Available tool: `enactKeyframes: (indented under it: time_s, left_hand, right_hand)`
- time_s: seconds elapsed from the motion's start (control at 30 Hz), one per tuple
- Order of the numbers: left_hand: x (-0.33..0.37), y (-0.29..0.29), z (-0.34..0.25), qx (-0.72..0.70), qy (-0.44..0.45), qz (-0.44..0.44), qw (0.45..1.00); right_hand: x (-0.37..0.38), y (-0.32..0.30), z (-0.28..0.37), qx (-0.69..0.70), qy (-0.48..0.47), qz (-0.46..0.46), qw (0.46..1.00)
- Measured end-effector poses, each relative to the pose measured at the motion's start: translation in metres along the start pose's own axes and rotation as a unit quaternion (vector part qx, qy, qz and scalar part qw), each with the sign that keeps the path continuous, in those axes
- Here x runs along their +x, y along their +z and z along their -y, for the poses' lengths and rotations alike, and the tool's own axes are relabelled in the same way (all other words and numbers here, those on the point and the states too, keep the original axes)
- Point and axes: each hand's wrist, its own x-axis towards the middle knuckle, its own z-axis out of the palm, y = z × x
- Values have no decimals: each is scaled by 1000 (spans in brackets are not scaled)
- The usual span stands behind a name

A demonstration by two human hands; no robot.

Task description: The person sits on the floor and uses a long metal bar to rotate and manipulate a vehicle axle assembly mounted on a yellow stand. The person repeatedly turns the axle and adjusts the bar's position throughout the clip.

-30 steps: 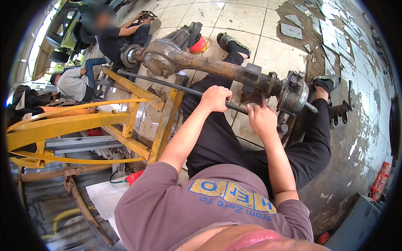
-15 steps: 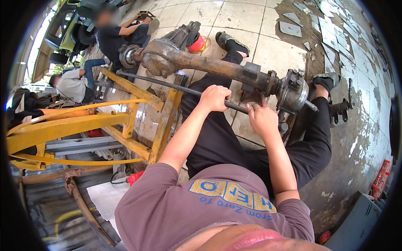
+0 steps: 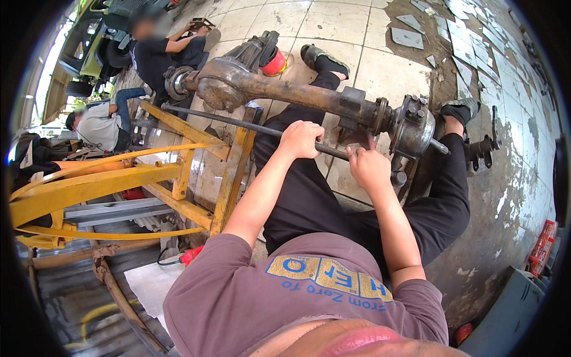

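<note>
A vehicle axle (image 3: 285, 90) with a rusty, greasy tube stretches across in front of me. Its round differential housing (image 3: 221, 86) is toward the left, and a bolted steering knuckle (image 3: 414, 126) with a short protruding shaft is at the right end. Alongside it, on my side, runs a long dark metal rod (image 3: 238, 123). My left hand (image 3: 301, 140) is closed over the rod from above. My right hand (image 3: 370, 169) is closed at the rod's right end, thumb up, and hides that end. Both hands are just below the axle tube, between my spread legs.
A yellow metal frame (image 3: 235, 172) stands close on my left, near the rod. Behind the axle sits a red container (image 3: 273, 63). Two people work at the far left. Broken tiles (image 3: 407, 38) lie at the upper right, and a grey metal box (image 3: 505, 315) at the lower right.
The whole view has shifted slightly to the left. Both hands keep their grip on the rod, with hardly any movement along the axle.
</note>
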Motion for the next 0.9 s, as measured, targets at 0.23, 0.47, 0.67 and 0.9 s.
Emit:
enactKeyframes:
  time_s: [0.23,0.47,0.67,0.9]
  left_hand:
    - [2,-2,-2,-7,5,2,1000]
    - [2,-3,-4,-13,1,1,1000]
    - [2,-3,-3,-2,2,6,1000]
    - [5,0,2,2,17,7,1000]
  right_hand:
    - [-14,-5,-9,0,-59,52,997]
    - [-18,-44,-11,37,54,160,985]
    - [-33,-22,-17,148,-78,27,986]
    - [-29,-4,-8,146,-84,-1,986]
